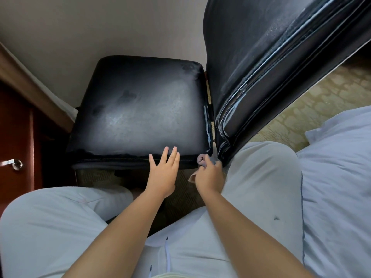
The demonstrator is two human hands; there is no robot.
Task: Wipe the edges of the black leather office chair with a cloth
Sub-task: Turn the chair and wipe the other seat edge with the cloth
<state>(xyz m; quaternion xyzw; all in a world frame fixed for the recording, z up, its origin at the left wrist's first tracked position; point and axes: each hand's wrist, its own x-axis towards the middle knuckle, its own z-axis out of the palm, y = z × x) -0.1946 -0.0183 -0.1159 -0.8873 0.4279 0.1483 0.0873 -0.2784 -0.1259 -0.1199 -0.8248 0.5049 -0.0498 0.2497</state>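
Note:
The black leather office chair stands close in front of me, its worn seat (138,109) to the left and its backrest (261,57) rising at the right. My left hand (163,169) lies with straight fingers on the seat's near edge. My right hand (209,175) grips a small pinkish-grey cloth (202,160) and holds it against the seat's near right corner, in the gap below the backrest. Most of the cloth is hidden inside the hand.
A reddish wooden door with a metal handle (14,163) and wooden trim stand at the left. A white bed cover (337,177) lies at the right. My knees in light trousers (60,227) flank the chair. Patterned carpet (321,101) shows behind the backrest.

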